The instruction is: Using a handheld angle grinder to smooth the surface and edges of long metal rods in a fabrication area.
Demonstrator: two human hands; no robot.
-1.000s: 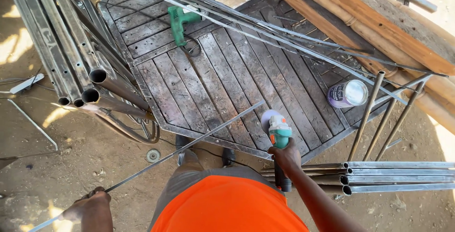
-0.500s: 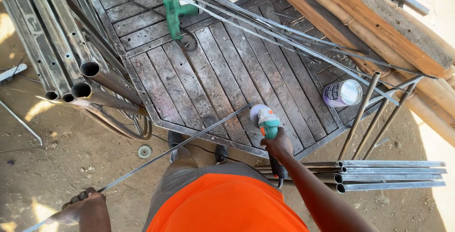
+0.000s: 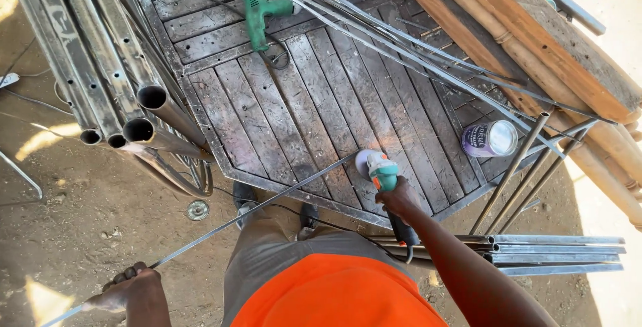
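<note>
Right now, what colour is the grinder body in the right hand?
Teal-green, with a black handle; the head view shows the grinder in the right hand.

Top: bright orange shirt (image 3: 334, 293), plain, no markings visible.
Legs: grey-brown trousers (image 3: 274, 253), loose, creased at the knee.
Feet: dark shoes (image 3: 244, 196), toes visible past the trouser hems.
Arms: bare, no sleeves in view.
Hands: left hand (image 3: 130, 287) and right hand (image 3: 399, 200) bare, ungloved.

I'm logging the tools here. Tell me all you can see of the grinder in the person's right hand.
The grinder is small, with a teal body, a round pale disc at its front and a dark rear grip. The right hand grips it behind the head. It points away from the person, its disc at the end of the thin rod, over the metal panel.
</note>
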